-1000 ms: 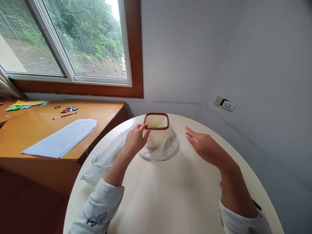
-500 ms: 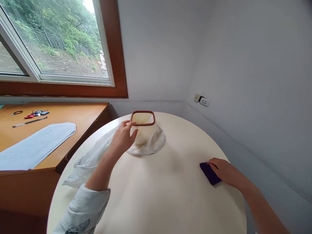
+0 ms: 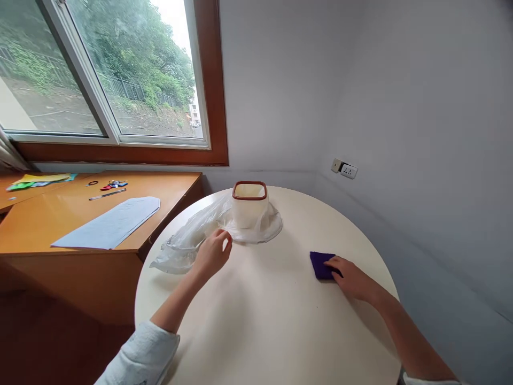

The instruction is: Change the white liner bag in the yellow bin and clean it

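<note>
A square translucent container with a dark red rim [image 3: 249, 203] stands at the far side of the round cream table [image 3: 272, 321], on a clear plastic bag [image 3: 192, 238] that trails to the left. My left hand [image 3: 213, 254] hovers just in front of the bag, fingers loosely curled, holding nothing I can see. My right hand [image 3: 351, 279] rests on the table with its fingertips on the edge of a small dark purple cloth [image 3: 321, 264], fingers lying flat.
A wooden desk [image 3: 60, 219] stands to the left with a sheet of paper [image 3: 110, 224], a pen and keys [image 3: 109, 187]. A window [image 3: 100, 69] lies above the desk. A wall socket [image 3: 345, 169] sits on the grey wall at right.
My left hand left the container's rim and drew back toward me, in front of the bag. My right hand went from hovering beside the container to the purple cloth, which has shifted slightly left.
</note>
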The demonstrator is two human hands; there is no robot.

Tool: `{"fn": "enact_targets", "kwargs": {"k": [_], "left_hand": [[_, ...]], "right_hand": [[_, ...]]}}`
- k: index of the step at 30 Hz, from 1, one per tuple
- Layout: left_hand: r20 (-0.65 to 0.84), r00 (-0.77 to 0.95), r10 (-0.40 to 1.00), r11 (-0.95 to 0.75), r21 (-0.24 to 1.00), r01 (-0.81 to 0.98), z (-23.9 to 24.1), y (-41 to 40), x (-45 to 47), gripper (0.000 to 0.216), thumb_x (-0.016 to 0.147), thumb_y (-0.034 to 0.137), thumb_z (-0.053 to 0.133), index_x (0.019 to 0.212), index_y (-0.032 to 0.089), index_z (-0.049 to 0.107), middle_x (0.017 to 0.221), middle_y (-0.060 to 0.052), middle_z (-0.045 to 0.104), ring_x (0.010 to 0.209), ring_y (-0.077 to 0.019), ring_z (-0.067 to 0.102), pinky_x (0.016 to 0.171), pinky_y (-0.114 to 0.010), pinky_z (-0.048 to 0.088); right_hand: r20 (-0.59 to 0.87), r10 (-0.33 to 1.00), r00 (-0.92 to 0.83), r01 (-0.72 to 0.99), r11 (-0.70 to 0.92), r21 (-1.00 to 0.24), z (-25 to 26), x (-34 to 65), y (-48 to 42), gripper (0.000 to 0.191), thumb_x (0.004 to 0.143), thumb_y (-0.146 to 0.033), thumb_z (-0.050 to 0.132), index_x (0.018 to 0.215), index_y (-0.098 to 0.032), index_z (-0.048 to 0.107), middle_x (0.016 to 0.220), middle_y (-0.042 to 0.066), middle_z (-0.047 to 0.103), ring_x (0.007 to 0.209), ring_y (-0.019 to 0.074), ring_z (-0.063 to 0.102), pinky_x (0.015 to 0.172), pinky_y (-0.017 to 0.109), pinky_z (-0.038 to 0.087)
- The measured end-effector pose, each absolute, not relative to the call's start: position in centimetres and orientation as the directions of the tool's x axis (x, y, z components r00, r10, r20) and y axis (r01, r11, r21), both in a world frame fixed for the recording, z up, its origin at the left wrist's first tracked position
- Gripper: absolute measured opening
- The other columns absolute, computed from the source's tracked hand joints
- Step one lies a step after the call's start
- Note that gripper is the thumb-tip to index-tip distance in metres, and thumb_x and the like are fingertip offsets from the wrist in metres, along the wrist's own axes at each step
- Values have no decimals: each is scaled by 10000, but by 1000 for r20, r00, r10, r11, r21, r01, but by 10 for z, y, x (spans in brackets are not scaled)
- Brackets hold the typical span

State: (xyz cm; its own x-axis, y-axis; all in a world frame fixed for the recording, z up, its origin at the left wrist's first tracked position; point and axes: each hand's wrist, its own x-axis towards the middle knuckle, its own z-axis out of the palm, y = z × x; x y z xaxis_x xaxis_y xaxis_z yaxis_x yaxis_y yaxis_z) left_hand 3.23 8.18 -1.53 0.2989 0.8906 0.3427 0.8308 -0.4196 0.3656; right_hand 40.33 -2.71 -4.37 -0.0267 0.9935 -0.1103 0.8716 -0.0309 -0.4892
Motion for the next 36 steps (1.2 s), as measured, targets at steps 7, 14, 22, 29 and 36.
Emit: {"fn": "enact_targets", "kwargs": {"k": [7,14,22,29,36], "left_hand": [[355,488,797,-602,410,685,-37,10,66,237,890,225,350,949,199,578,985,-71,630,855,-196,615,747,-309,468],[329,506,797,-602,378,703,-62,-33,71,294,899,221,333,1112,160,526,1008,-106,616,914,-208,597,790,-322,463],[323,442,837,-522,229,822,-71,-54,52,398,910,263,313,1256,155,477,1100,-124,592,1034,-228,552,946,-389,376],[324,293,899,-362,176,915,-67,-60,49,373,921,358,293,1033,220,621,1024,-94,594,991,-219,544,958,-410,326],[302,166,939,-217,146,965,-71,-51,43,361,915,361,282,1023,225,599,1064,-93,579,1006,-221,523,972,-429,295]], "right_hand": [[50,943,-330,846,319,-427,-50,301,-26,424,858,-209,357,1217,-143,573,1274,105,536,1188,222,468,1017,350,362],[191,912,-363,786,409,-464,-73,216,-31,386,848,-172,377,1173,-185,585,1221,79,588,1089,212,545,936,339,407],[335,887,-319,702,459,-545,-87,203,-61,456,831,-170,393,1269,-125,510,1322,90,516,1226,179,462,1047,300,332],[263,949,-174,727,303,-616,-84,229,-68,484,821,-166,376,1282,-90,501,1341,97,496,1251,174,439,1076,294,305],[233,970,-73,713,214,-668,-84,246,-70,483,831,-171,351,1283,-83,497,1336,101,500,1240,182,450,1059,299,327]]}}
